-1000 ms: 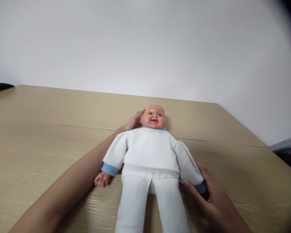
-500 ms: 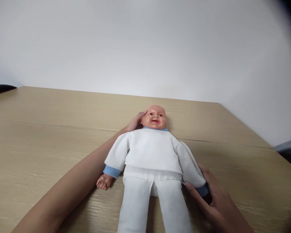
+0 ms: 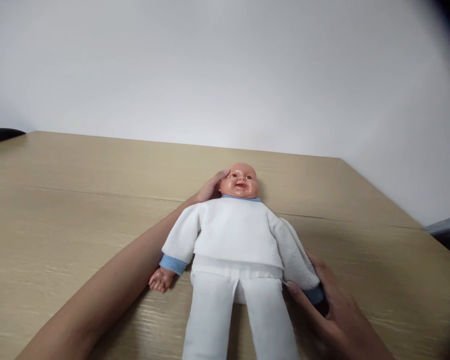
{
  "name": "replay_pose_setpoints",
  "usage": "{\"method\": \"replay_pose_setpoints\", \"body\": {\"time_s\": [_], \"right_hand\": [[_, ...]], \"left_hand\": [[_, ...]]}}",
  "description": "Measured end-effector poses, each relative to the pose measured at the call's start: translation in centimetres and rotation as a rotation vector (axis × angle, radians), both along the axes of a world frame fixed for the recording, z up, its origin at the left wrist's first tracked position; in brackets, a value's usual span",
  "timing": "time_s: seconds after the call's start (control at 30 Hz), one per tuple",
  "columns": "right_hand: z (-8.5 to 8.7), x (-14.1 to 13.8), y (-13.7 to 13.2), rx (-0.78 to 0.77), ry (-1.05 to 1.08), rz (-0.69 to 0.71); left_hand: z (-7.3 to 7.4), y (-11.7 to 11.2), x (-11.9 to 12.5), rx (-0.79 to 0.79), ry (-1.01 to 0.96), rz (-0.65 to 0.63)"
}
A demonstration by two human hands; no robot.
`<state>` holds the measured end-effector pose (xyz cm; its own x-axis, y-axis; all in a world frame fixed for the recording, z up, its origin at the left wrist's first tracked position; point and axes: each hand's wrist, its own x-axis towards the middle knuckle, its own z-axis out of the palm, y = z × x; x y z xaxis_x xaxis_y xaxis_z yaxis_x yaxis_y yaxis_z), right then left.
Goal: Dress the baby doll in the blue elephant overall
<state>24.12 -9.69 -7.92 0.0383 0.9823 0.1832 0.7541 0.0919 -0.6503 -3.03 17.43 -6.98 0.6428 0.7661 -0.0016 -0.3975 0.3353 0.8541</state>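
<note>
A baby doll [image 3: 234, 235] in a white fleece top with blue cuffs and white trousers lies on its back on the wooden table [image 3: 78, 200], head pointing away from me. My left hand [image 3: 210, 189] cups the side of the doll's head, fingers curled against it. My right hand [image 3: 332, 312] is closed round the end of the doll's sleeve [image 3: 298, 265] near the blue cuff, thumb on the fabric. The doll's other bare hand [image 3: 159, 280] rests on the table beside my left forearm.
A plain white wall rises behind the table. The table's right edge runs diagonally at the right, with a grey surface [image 3: 448, 227] beyond it. A dark rounded object [image 3: 2, 134] shows at the far left edge.
Almost nothing differs. The view has shifted slightly, and both hands keep the same hold on the doll's head and sleeve.
</note>
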Motion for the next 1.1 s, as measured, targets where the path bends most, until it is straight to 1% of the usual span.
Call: {"method": "replay_pose_setpoints", "body": {"time_s": [0.37,0.6,0.7,0.8,0.87,1.0,1.03,1.1], "right_hand": [[0.61,-0.31,0.11,-0.002,-0.005,-0.007],[-0.13,-0.04,0.04,0.011,0.013,-0.018],[-0.22,-0.02,-0.01,0.016,0.014,-0.021],[0.12,-0.13,0.00,0.014,0.005,-0.014],[0.42,-0.22,0.04,0.005,-0.001,-0.010],[0.67,-0.28,0.13,0.007,0.007,-0.012],[0.64,-0.29,0.15,0.011,0.012,-0.012],[0.52,-0.34,0.20,0.011,0.023,-0.009]], "left_hand": [[-0.07,0.08,0.04,-0.005,0.013,-0.018],[0.02,-0.05,0.09,0.002,-0.004,-0.041],[0.03,0.01,0.08,-0.009,0.005,-0.004],[0.07,-0.03,0.05,-0.005,0.001,0.029],[0.15,-0.21,0.07,-0.001,-0.003,0.017],[0.26,-0.57,0.23,-0.006,-0.023,-0.052],[0.24,-0.56,0.29,-0.005,-0.027,-0.050],[0.15,-0.37,0.40,0.018,-0.024,0.027]]}}
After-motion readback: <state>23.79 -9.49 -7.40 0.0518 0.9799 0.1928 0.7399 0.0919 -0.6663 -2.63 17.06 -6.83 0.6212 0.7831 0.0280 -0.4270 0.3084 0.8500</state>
